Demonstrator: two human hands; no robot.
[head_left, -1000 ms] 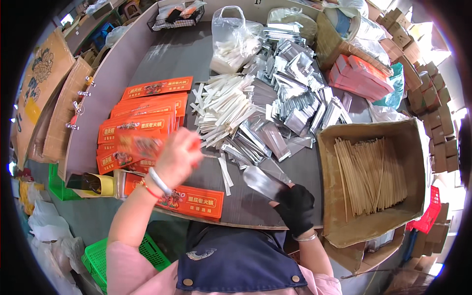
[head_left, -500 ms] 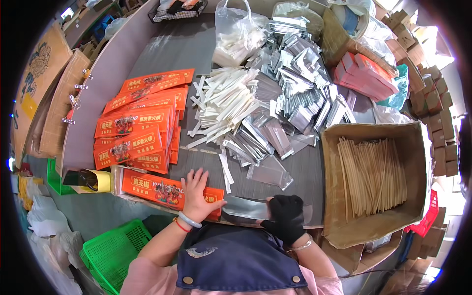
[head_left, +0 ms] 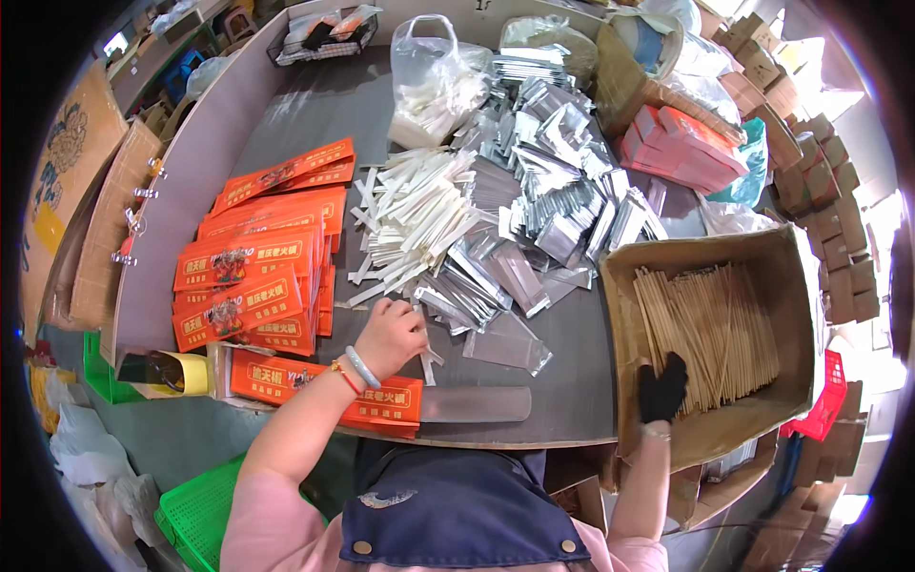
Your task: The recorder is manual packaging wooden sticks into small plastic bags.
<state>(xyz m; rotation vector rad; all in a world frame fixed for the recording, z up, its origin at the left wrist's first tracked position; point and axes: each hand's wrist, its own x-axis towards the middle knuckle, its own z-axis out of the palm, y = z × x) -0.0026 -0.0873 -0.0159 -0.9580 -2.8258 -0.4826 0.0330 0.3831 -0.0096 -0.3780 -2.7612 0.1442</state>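
My left hand (head_left: 391,336) is curled over the table, its fingertips at a thin white paper strip (head_left: 428,368); whether they grip it is hidden. Under that wrist lies a stack of red printed packets (head_left: 391,404) at the table's front edge. A clear plastic sleeve (head_left: 477,404) lies flat, its left end against the packets. My right hand (head_left: 661,389), in a black glove, reaches into a cardboard box (head_left: 717,448). Thumb and fingers are apart there, beside the pile of thin wooden chopsticks (head_left: 734,334).
More red packets (head_left: 243,257) are heaped at left. White paper strips (head_left: 419,214) and clear sleeves (head_left: 562,181) cover the middle, with a plastic bag (head_left: 434,91) behind. Pink-red packets (head_left: 681,153) lie at far right. A green basket (head_left: 205,505) stands below the table's left front.
My right hand has let go of the clear sleeve and moved right into the box. My left hand has lifted off the red packets, moved forward and curled. The view has shifted slightly.
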